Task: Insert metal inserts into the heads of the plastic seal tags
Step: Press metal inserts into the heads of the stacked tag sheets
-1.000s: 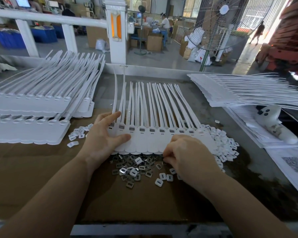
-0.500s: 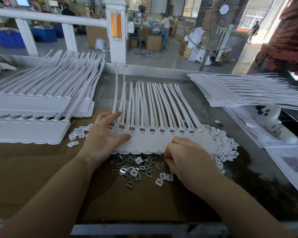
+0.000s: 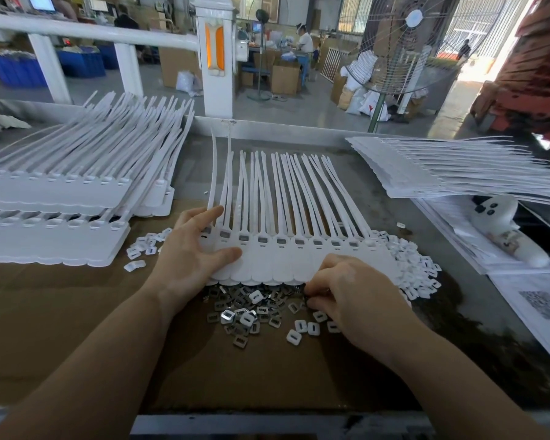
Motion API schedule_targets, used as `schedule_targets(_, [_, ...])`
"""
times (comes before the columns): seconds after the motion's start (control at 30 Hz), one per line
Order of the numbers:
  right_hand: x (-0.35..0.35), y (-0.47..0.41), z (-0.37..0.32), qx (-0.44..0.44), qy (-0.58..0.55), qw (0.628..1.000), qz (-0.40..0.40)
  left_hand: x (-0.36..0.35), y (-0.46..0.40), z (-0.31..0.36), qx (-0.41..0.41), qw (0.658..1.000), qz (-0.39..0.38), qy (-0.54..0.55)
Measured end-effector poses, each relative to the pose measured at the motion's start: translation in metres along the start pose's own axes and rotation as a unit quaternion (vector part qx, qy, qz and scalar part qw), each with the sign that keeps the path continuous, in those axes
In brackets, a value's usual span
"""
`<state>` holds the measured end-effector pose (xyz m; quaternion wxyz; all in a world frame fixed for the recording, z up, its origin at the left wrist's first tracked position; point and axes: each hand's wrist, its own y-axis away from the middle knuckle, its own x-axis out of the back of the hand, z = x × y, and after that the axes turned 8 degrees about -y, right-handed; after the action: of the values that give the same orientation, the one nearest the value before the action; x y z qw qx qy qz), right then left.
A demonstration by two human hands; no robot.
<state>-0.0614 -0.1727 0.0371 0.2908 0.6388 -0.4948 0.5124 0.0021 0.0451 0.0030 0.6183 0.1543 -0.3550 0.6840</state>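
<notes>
Metal inserts [image 3: 246, 312] pile | right hand [image 3: 356, 300] fingertips curled, contents unclear

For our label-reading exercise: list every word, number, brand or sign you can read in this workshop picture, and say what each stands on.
No text can be read.
Printed paper at the right edge of the table: dark code-like patch, too blurred.
Monitor at far left: lit screen, too small.
White sack by the fan: red mark, illegible.
Seal tags: no print shows.
</notes>
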Motion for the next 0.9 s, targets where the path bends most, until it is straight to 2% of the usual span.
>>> schedule_targets(0.53, [-0.006, 0.0, 0.004, -0.001, -0.011, 1.0, 0.015, 0.001, 0.001, 0.002, -0.001, 1.0, -0.002, 0.001])
schedule_targets(0.7, [0.001, 0.002, 0.019, -0.004, -0.025, 0.996, 0.087, 0.001, 0.001, 0.002, 0.002, 1.0, -0.004, 0.008])
schedule_targets(0.83, [0.016, -0.002, 0.047, -0.078, -0.047, 0.977, 0.195, 0.001, 0.001, 0.002, 0.003, 1.0, -0.004, 0.012])
schedule_targets(0.9, [0.021, -0.005, 0.061, -0.113, -0.034, 0.97, 0.213, 0.001, 0.001, 0.002, 0.001, 1.0, -0.003, 0.009])
